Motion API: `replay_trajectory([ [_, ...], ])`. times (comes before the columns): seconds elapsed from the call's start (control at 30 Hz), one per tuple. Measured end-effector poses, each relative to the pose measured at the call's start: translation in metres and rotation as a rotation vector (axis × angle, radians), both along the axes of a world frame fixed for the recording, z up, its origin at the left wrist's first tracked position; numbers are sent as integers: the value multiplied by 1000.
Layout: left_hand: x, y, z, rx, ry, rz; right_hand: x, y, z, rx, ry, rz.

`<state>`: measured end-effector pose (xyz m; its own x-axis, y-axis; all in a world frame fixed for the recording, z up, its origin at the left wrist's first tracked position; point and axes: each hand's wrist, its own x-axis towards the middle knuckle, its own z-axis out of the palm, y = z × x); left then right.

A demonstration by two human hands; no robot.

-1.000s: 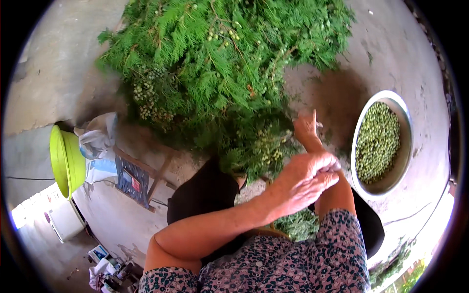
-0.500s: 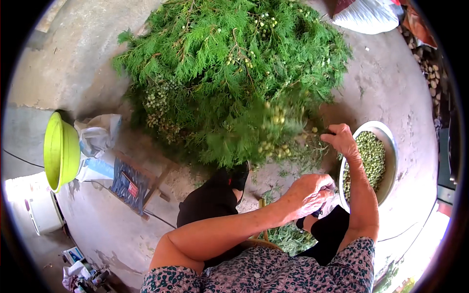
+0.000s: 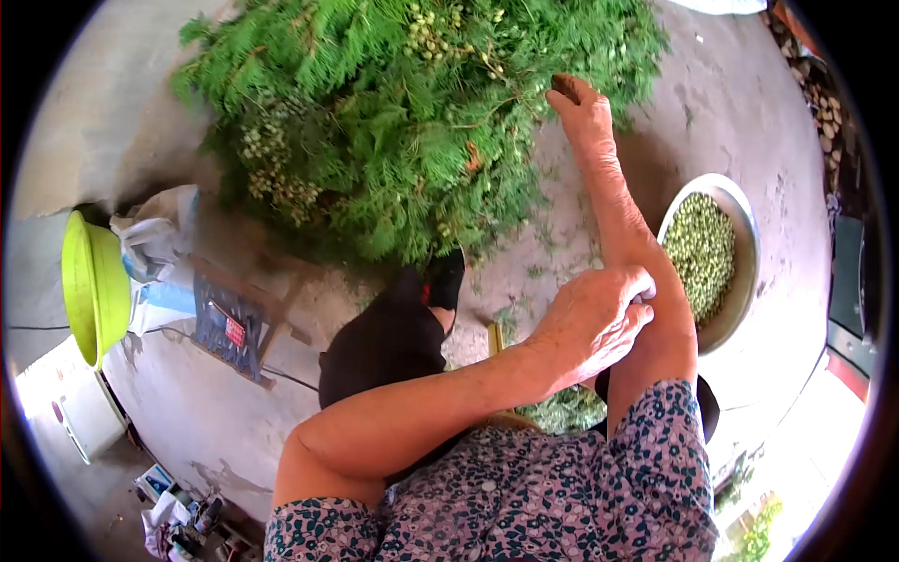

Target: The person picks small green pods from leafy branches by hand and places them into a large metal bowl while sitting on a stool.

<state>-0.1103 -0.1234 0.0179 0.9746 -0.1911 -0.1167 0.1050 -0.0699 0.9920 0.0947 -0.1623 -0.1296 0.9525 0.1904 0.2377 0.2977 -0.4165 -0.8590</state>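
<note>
A large heap of green cypress-like branches point(image 3: 393, 150) lies on the floor in front of me, with pale round seed cones point(image 3: 435, 36) among the leaves. My right hand point(image 3: 584, 114) reaches out to the heap's right edge, thumb and fingers parted beside the foliage. My left hand point(image 3: 599, 323) is closed in front of my right forearm, its fingers curled together. Whatever it may hold is hidden. To the right stands a pale metal basin point(image 3: 746, 253), partly filled with small green seed cones point(image 3: 698, 248).
A lime-green tub point(image 3: 98, 290) stands tilted on its side at the left, next to white sacks point(image 3: 159, 244) and a small wooden frame point(image 3: 229, 323) with dark strips. Stacked firewood point(image 3: 824, 117) lines the far right. Leaf scraps point(image 3: 562, 408) lie between my legs.
My right hand has moved from beside the basin forward to the heap. A branch that was blurred with motion has settled against the heap. My left hand stays closed; the view has shifted.
</note>
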Motion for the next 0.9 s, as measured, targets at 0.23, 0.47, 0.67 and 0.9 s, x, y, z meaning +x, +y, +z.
replay_trajectory([
  [0.23,-7,-1,-6,154,56,-124,-55,-33,-122,8,512,-108],
  [0.47,7,1,6,-48,111,-140,-62,-6,-161,-162,277,184],
  [0.67,5,0,4,-100,97,-92,-32,33,-118,-409,521,152],
  [0.9,13,0,5,-72,121,-138,-26,2,-92,-115,471,43],
])
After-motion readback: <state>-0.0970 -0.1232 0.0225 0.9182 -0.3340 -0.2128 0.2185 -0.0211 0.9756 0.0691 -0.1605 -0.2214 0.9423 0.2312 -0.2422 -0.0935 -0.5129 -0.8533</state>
